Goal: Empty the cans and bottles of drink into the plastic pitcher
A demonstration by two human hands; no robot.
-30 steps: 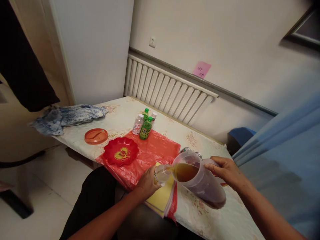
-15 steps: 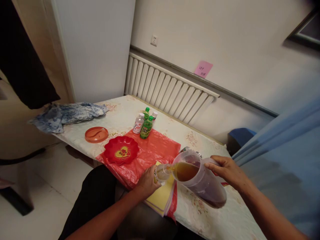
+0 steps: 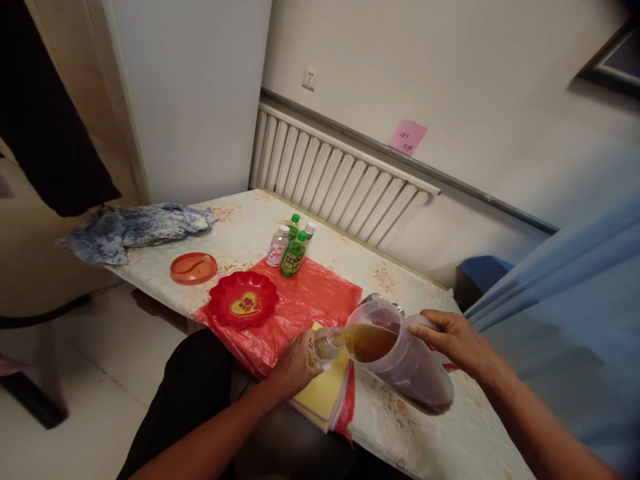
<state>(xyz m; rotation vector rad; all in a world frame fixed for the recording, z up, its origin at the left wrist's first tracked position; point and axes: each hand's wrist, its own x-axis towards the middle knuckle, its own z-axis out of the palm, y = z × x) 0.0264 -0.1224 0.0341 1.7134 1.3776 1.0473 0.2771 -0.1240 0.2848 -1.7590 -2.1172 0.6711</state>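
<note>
Head camera, lower centre of the frame: the right hand [image 3: 457,343] grips the handle of a tilted, translucent plastic pitcher [image 3: 417,380] of amber liquid, its rim at the mouth of a clear bottle [image 3: 326,344] clasped by the left hand [image 3: 294,367]. Left of centre, a scalloped red dish [image 3: 244,300] lies on red plastic sheeting [image 3: 325,293].

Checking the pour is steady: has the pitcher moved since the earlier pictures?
No, not noticeably: against the floral tablecloth, the pitcher shows the same place and tilt; only the camera view drifts slightly.
</note>
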